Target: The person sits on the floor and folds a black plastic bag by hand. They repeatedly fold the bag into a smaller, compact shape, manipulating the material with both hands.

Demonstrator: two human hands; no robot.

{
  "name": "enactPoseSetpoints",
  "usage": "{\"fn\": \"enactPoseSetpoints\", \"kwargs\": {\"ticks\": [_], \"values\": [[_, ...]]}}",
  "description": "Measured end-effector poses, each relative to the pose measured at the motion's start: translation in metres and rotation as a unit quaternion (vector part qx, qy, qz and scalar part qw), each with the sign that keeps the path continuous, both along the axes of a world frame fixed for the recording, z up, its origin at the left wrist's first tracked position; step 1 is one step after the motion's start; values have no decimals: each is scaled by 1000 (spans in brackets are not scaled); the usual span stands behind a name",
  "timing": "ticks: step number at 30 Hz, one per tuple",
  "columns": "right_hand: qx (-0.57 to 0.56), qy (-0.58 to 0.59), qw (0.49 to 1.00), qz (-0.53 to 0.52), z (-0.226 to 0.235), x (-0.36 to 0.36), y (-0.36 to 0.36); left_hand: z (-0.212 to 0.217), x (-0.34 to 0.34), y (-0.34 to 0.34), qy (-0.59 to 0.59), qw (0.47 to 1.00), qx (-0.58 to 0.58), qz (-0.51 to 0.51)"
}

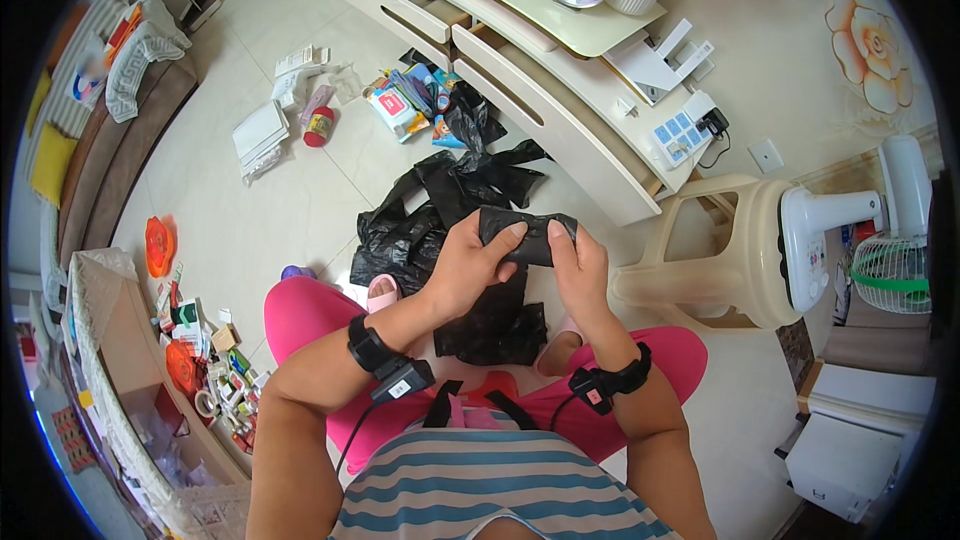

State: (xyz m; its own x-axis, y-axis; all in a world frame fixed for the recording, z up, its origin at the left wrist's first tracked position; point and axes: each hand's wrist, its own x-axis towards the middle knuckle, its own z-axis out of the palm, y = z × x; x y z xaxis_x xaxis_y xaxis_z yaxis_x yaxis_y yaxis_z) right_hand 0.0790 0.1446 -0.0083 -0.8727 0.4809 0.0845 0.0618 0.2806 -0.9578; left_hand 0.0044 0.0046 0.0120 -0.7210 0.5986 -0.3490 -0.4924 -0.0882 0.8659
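Between both hands, above my lap, is a folded black plastic bag [530, 236], pressed into a flat strip. My left hand [473, 258] grips its left end, thumb on top. On the right end, my right hand [577, 265] pinches it the same way, thumb up and fingers hidden behind. More black plastic bags [400, 230] lie loose and crumpled on the floor beyond my hands and down between my feet. Past them sits a small heap with a pack of wipes [395, 108] and colourful packets.
Open drawers [550, 115] of a white cabinet stand ahead. At right is a beige stool [690, 250] with a white fan [835, 230] on it. A red-lidded jar [318, 126] and white boxes [260, 135] lie ahead left; small clutter [215, 370] lies by an open drawer at left.
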Motion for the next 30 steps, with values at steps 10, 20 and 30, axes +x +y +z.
{"fn": "enactPoseSetpoints", "kwargs": {"ticks": [10,20,30], "values": [[124,36,992,6,6,2,1,1,-2,-2,-85,996,-8,-40],[-82,-19,996,9,7,0,-1,-5,1,-2,16,1000,-1,-3],[51,37,998,0,6,1,0,6,-3,-3,-33,996,-48,-65]]}}
